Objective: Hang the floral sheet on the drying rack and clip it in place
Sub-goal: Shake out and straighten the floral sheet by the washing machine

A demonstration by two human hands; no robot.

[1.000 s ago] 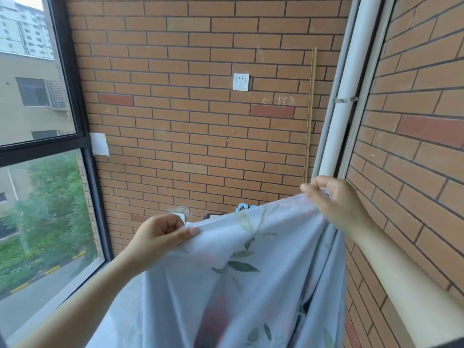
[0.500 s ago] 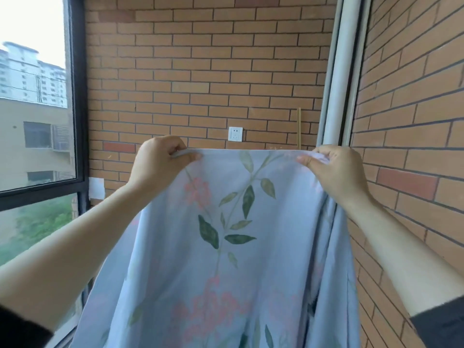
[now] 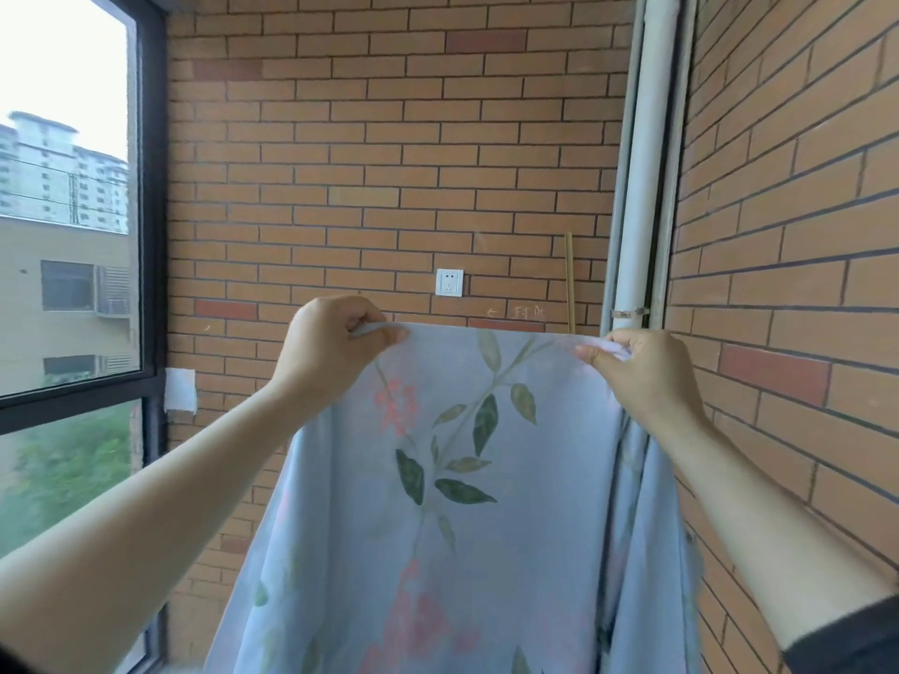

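Observation:
The floral sheet (image 3: 467,503), pale blue with green leaves and pink flowers, hangs in front of me, its top edge stretched level between both hands. My left hand (image 3: 331,347) pinches the top edge at the left. My right hand (image 3: 642,372) pinches it at the right, close to the corner of the walls. The rest of the sheet drops down out of the frame. No drying rack and no clips are in view.
A brick wall (image 3: 389,163) with a white socket (image 3: 449,282) faces me. Another brick wall (image 3: 788,235) runs close on the right, with white pipes (image 3: 637,187) in the corner. A dark-framed window (image 3: 146,235) is on the left.
Both hands have lifted the sheet's top edge from low down to about socket height and pulled it taut. The view has tilted upward.

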